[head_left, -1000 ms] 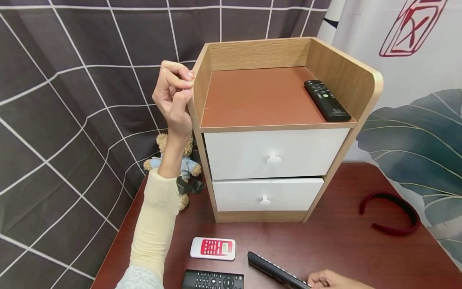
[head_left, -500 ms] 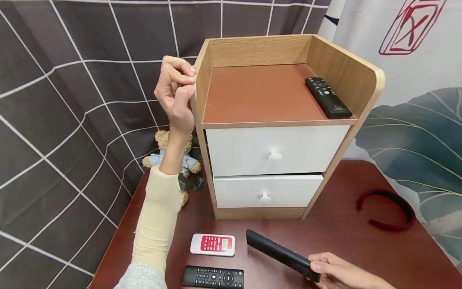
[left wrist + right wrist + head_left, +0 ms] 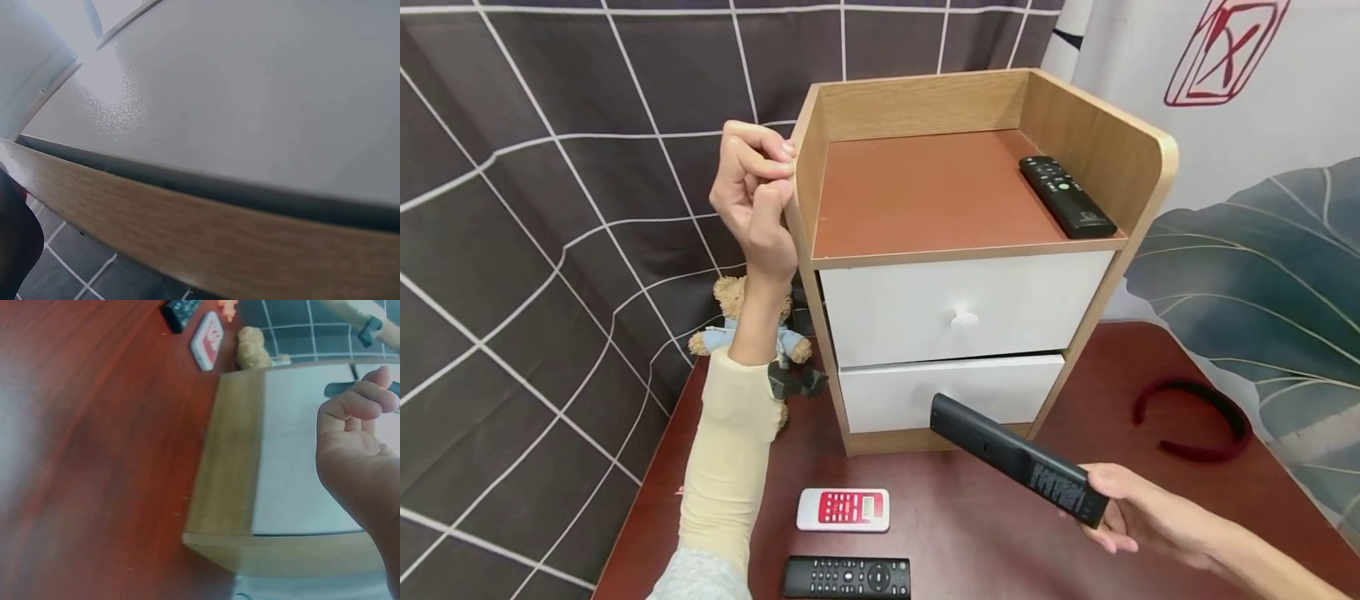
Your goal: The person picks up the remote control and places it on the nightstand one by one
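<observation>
My left hand (image 3: 756, 200) pinches the front edge of the left side panel of a small wooden drawer cabinet (image 3: 925, 196), fingers curled and thumb below. The left wrist view shows this wooden panel edge (image 3: 206, 237) close up beside a white drawer front (image 3: 250, 100). In front of the lower drawer, my right hand (image 3: 1138, 508) grips one end of a black remote control (image 3: 1000, 446). The remote is raised and tilted, its back with a printed label towards the head camera. In the right wrist view the fingers of that hand (image 3: 353, 434) hide most of it.
Another black remote (image 3: 1066, 197) lies on the cabinet top at right. On the table are a white-and-red remote (image 3: 842, 510), a black remote (image 3: 847, 577) and a dark red headband (image 3: 1234, 417). Behind my left forearm sits a teddy bear (image 3: 728, 293). A checked curtain (image 3: 497, 275) hangs at left.
My right hand has lifted the black remote up from near the table's front, towards the lower drawer, and turned its back to view. My left hand keeps its hold on the cabinet panel.
</observation>
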`<control>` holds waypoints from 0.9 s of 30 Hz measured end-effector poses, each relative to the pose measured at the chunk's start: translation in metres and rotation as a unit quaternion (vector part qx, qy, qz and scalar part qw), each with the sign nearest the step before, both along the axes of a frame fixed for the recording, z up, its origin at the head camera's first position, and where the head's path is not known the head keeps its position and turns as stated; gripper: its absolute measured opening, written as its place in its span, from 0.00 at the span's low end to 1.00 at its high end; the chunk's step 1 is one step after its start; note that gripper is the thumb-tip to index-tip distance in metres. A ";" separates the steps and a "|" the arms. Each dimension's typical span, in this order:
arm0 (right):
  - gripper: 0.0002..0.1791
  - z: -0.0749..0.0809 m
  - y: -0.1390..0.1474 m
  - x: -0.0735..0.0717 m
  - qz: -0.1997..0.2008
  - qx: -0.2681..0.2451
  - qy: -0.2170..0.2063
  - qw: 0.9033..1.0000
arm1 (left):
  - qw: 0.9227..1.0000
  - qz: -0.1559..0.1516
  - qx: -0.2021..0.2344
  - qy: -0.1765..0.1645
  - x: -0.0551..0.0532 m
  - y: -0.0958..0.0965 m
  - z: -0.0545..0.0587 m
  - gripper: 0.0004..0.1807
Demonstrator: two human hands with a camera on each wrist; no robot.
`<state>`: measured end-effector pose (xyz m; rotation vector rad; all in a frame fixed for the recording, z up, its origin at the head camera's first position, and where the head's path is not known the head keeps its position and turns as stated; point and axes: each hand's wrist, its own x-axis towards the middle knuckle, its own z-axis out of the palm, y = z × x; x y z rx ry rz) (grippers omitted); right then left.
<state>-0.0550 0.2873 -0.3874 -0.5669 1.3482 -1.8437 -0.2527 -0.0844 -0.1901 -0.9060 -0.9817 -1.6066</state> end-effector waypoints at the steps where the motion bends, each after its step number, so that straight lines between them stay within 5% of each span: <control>1: 0.31 0.005 0.001 0.000 -0.003 0.005 0.000 1.000 | 1.000 0.002 -0.002 0.001 -0.001 0.000 -0.001 0.14; 8: 0.31 0.038 0.001 -0.001 0.011 -0.013 0.025 1.000 | 1.000 -0.009 -0.010 0.005 -0.004 -0.002 -0.004 0.13; 18: 0.31 0.097 0.019 -0.012 0.025 -0.058 0.153 0.986 | 1.000 -0.004 -0.015 0.004 -0.004 -0.003 -0.004 0.13; 21: 0.32 0.114 0.037 -0.019 -0.025 0.002 0.135 0.991 | 1.000 -0.006 -0.018 0.002 -0.004 -0.003 -0.005 0.12; 23: 0.33 0.129 0.047 -0.026 -0.079 0.083 0.145 0.983 | 1.000 -0.007 -0.017 0.001 -0.004 -0.003 -0.005 0.12; 27: 0.34 0.160 0.049 -0.040 -0.170 0.275 0.173 0.930 | 1.000 -0.004 -0.018 -0.001 -0.004 -0.003 -0.005 0.12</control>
